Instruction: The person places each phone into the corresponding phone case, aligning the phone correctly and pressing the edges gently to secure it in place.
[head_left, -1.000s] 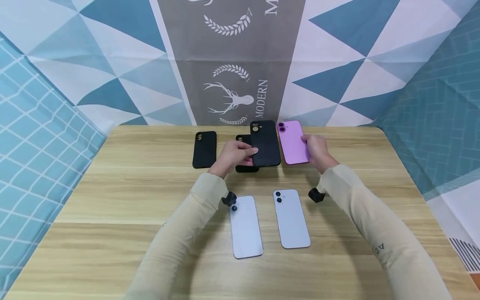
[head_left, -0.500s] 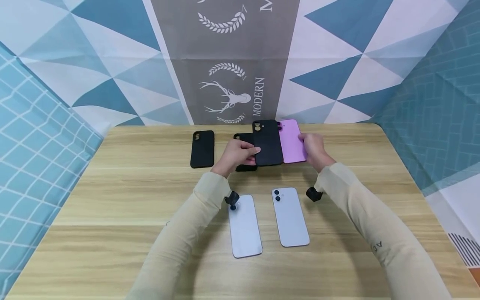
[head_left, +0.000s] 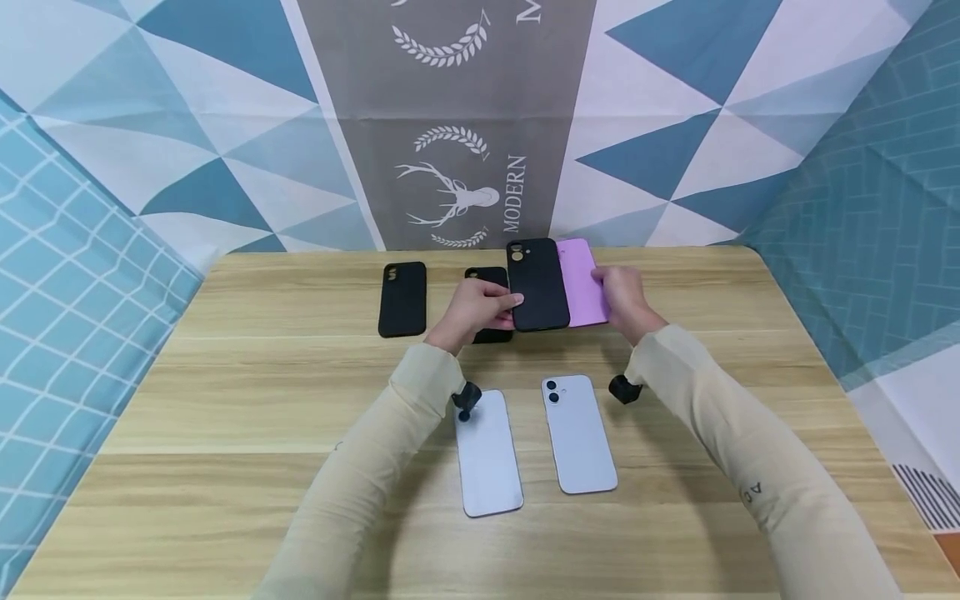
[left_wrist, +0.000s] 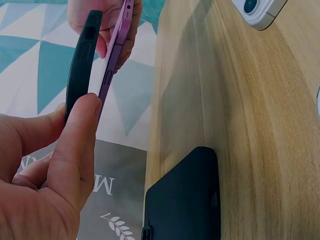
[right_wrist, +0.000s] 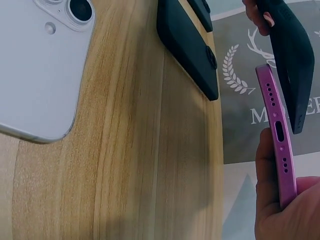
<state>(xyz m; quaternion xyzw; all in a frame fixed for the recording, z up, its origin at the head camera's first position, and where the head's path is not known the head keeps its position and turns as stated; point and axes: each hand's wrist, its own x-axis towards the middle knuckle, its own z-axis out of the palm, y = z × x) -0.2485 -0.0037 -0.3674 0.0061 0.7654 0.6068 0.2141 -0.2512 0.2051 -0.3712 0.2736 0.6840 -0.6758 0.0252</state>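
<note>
Above the back of the table my left hand [head_left: 476, 310] pinches a black phone case [head_left: 537, 285] by its left edge. My right hand [head_left: 628, 298] grips a pink phone [head_left: 585, 283] at its right edge. The case overlaps the phone's left part in the head view and hides its cameras. Seen from the left wrist, the case [left_wrist: 82, 62] and the phone [left_wrist: 114, 52] stand side by side with a narrow gap. In the right wrist view the phone's port end [right_wrist: 278, 131] faces the camera, with the case [right_wrist: 295, 65] beyond it.
On the wooden table [head_left: 225, 400] lie two more black cases, one at the left [head_left: 402, 300] and one partly behind my left hand [head_left: 491, 336]. Two white phones, a left one [head_left: 491, 467] and a right one [head_left: 581, 437], lie nearer. A patterned cloth [head_left: 457, 100] hangs behind.
The pink phone has moved left toward the black case, and the case slightly right. They were side by side; now the case covers the phone's left part. Both hands keep their grip.
</note>
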